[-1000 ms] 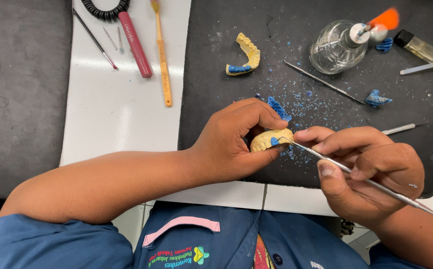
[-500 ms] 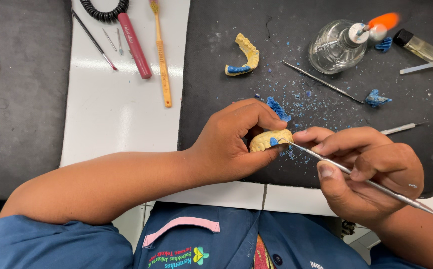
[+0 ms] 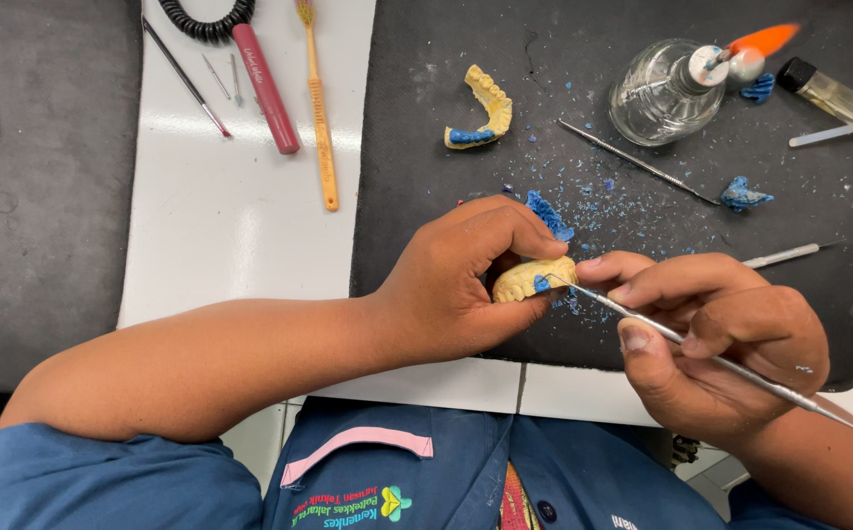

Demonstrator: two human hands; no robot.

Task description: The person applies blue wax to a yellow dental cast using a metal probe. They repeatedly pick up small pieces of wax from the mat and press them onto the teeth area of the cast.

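Observation:
My left hand [image 3: 461, 280] grips a small yellow dental cast [image 3: 529, 279] with a spot of blue wax on it, held just above the black mat [image 3: 465, 216]. In my right hand [image 3: 716, 339] is a thin metal carving tool [image 3: 701, 355], held like a pen; its tip touches the blue wax on the cast. Blue wax crumbs [image 3: 603, 201] lie scattered on the mat beyond my hands, and a larger blue wax piece [image 3: 550, 214] sits by my left fingers.
A lit glass spirit burner [image 3: 667, 88] stands at the back right, by a small vial [image 3: 828, 90]. Another yellow cast [image 3: 483, 108], a metal probe [image 3: 632, 162] and blue wax bits [image 3: 743, 193] lie on the mat. A red pen [image 3: 264, 86] and an orange toothbrush [image 3: 318, 108] lie left.

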